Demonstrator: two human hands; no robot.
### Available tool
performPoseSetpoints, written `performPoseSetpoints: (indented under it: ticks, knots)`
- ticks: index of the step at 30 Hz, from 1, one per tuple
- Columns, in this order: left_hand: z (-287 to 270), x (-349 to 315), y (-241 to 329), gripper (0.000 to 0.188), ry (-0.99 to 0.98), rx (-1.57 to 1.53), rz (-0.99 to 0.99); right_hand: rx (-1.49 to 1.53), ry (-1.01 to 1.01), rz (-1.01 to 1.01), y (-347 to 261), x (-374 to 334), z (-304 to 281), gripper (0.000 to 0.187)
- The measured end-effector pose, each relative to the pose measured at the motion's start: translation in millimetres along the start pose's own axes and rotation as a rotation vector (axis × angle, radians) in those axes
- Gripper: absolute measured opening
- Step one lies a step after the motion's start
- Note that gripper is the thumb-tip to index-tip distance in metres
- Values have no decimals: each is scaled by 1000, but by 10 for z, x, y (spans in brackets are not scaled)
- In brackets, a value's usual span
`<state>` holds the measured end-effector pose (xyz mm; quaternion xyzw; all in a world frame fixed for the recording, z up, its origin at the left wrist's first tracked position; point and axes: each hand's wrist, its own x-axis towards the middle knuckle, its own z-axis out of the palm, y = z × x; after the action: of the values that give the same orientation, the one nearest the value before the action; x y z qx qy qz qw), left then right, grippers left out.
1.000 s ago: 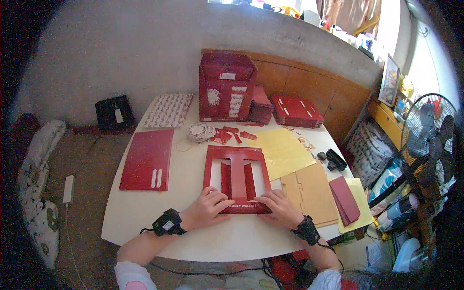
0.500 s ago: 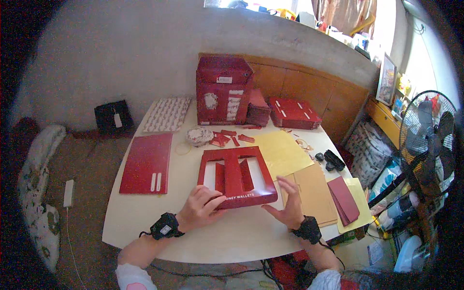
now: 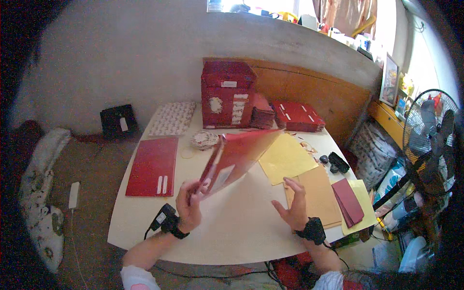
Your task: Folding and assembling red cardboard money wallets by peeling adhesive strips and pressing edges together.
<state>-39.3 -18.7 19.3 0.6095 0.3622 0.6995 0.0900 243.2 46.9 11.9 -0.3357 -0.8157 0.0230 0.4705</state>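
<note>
The red box (image 3: 244,157) is pinched at its near left corner by the left hand (image 3: 189,215), thumb and fingers (image 3: 183,194) closing on that end alone. From there it slants up and away to the right, tilted over the bench (image 3: 232,241) and blurred, so its folds are hard to read; most of it lies beyond the fingertips, and in view its far right corner overlaps the top of a yellow sheet (image 3: 290,159). The right hand (image 3: 296,215) is well apart from the box — its fingers spread, thumb held away from the rest, nothing between them — near the left edge of some brown card (image 3: 319,200). Left of the box lies a flat red board (image 3: 150,166) with two pale slots; behind it sit a white crumpled ball (image 3: 203,140) and a tall red carton (image 3: 226,101).
</note>
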Motion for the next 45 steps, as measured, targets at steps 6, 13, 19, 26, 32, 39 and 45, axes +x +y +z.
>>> performPoseSetpoints:
  ticks: [6,13,19,26,32,39,45]
  knots:
    - [-192,250,-199,34,203,-48,-255,-19,208,-30,34,78,-128,53]
    - [-673,253,-872,37,55,-268,-510,362,317,303,206,144,-71,52]
    - [-372,471,-220,35,-342,-101,-612,1099,-173,652,425,100,-248,47]
    - [-158,486,-474,32,-897,12,-899,846,-544,580,362,131,96,42]
    - [1,501,-754,27,-1032,62,-799,597,-642,718,283,287,214,31]
    - [62,517,-773,24,-981,22,-755,934,-534,1006,427,268,154,23]
    - [100,443,-801,25,-583,-161,-1015,998,-339,976,451,162,155,21]
